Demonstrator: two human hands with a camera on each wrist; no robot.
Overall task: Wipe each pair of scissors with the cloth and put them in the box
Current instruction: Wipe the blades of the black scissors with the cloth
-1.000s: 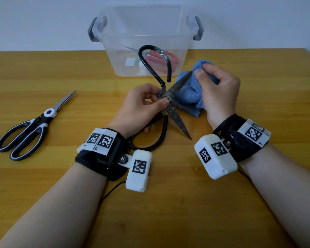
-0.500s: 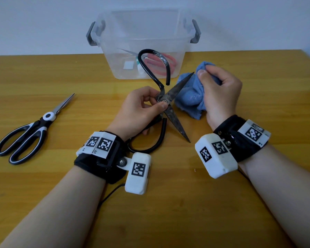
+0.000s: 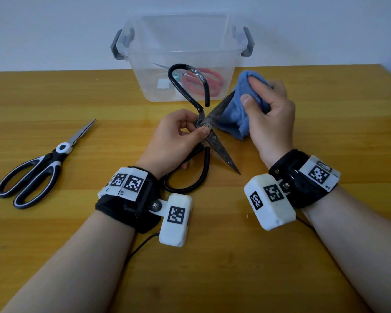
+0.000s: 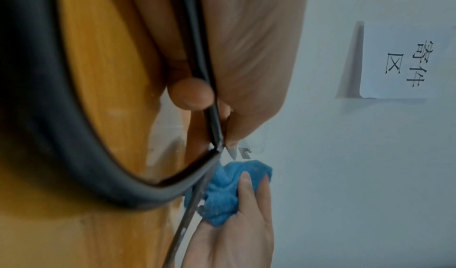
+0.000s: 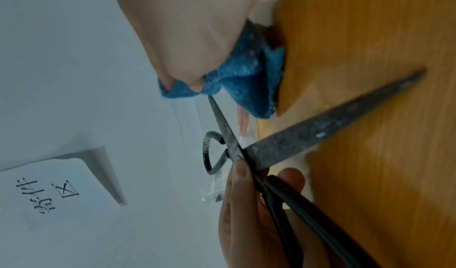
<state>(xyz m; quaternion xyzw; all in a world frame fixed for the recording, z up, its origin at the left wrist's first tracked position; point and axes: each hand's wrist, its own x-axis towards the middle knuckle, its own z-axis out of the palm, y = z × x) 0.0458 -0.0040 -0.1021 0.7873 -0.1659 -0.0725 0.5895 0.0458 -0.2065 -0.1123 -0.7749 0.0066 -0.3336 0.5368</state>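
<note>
Head view: hands meet above a wooden table (image 3: 54, 256), in front of a clear plastic box (image 3: 145, 86) with grey handles.
Left hand (image 3: 176, 141): its grip pinches the black iron scissors (image 3: 221, 152) at the pivot, thumb and fingers curled round them. The blades are spread wide, one loop handle standing up in front of the box, the other lying low by the wrist.
Right hand (image 3: 269, 118): its grip is curled round a bunched blue cloth (image 3: 235, 118), which covers the tip of the upper blade.
Box contents: red-handled scissors (image 3: 210, 86) lie inside.
Left side of table: black-and-white scissors (image 3: 38, 168) lie closed, well apart from the hands.

Left wrist view: a thick black loop handle (image 4: 74, 155) fills the foreground; beyond it, fingers of the right hand (image 4: 241, 223) squeeze the blue cloth (image 4: 222, 194) against a blade.

Right wrist view: the right hand (image 5: 187, 38) clutches the cloth (image 5: 246, 81) over the tip of one dark, spotted blade; the other blade (image 5: 333, 126) points across the table. The left hand (image 5: 246, 213) holds the scissors just below the pivot. A paper sign (image 5: 49, 194) hangs on the wall.
</note>
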